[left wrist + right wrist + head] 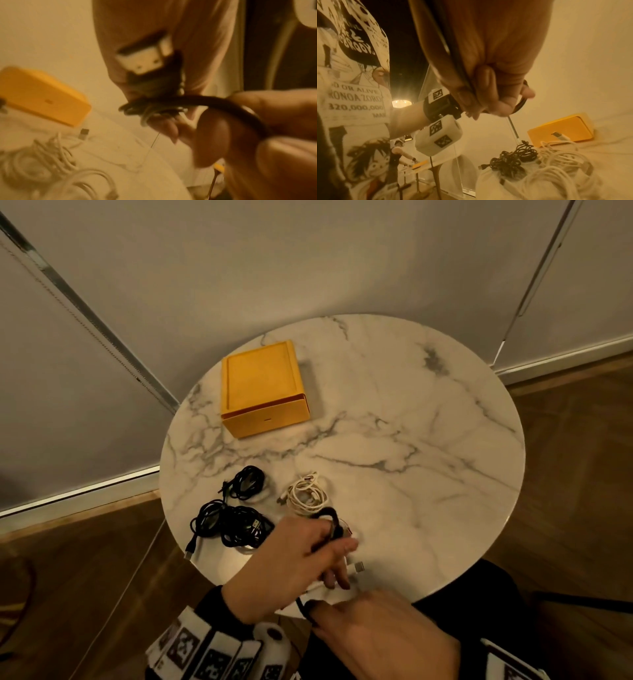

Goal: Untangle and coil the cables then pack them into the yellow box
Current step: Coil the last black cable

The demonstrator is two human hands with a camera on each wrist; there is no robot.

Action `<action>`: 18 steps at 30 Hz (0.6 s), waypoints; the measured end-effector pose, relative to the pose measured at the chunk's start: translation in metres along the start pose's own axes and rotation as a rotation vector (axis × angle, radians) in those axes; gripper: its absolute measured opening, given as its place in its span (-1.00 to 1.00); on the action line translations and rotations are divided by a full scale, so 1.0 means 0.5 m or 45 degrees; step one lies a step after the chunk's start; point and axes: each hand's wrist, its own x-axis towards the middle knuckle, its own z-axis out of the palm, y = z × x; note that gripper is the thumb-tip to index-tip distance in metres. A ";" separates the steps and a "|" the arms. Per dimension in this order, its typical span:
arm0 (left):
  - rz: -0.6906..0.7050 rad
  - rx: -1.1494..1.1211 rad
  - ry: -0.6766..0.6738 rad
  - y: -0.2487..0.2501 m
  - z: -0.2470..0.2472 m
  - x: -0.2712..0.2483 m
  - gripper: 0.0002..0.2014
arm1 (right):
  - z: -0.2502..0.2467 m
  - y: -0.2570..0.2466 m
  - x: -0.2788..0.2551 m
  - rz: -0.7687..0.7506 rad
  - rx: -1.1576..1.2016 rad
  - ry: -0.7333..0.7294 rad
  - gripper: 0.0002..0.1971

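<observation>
- Head view: a round marble table (428, 412) stands near a wall corner. The yellow box (262, 388), lid shut, sits at the far left of the top, close to that edge. The whole right half of the tabletop is bare.
- Three coiled bundles lie at the near left: a small black bundle (247, 482), a larger black bundle (229, 525) whose plug hangs out at the table rim, and a white bundle (308, 493) just right of them.
- The left hand (294, 563) is over the near edge, fingers curled round a black cable (330, 520) that loops above its knuckles. A white plug (356, 566) pokes out past the fingertips.
- The right hand (383, 635) is low at the near rim with the black cable running under its thumb side; its fingers are hidden here.
- Left wrist view: blurred. Left fingers (283, 108) are clamped on the black cable, and a USB plug (145, 60) lies against the right palm. The yellow box shows beyond.
- Right wrist view: right fingers (486, 83) are curled tight on the black cable, which runs up along the palm. One box and three bundles show below.
</observation>
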 end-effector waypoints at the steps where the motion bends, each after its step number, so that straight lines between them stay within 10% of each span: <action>1: 0.055 0.231 -0.032 -0.010 0.001 -0.002 -0.63 | 0.001 0.011 -0.002 -0.068 -0.057 0.010 -0.82; 4: 0.226 0.753 -0.223 -0.029 0.000 -0.010 -0.58 | -0.007 0.039 -0.009 -0.184 -0.089 0.017 -0.86; 9: 0.208 0.852 -0.446 -0.021 -0.021 -0.018 -0.57 | 0.001 0.035 0.001 -0.320 0.286 -0.054 -0.78; 18: -0.205 0.014 -0.877 -0.030 -0.083 -0.052 -0.58 | 0.001 0.101 0.008 -0.050 1.656 -0.229 -0.77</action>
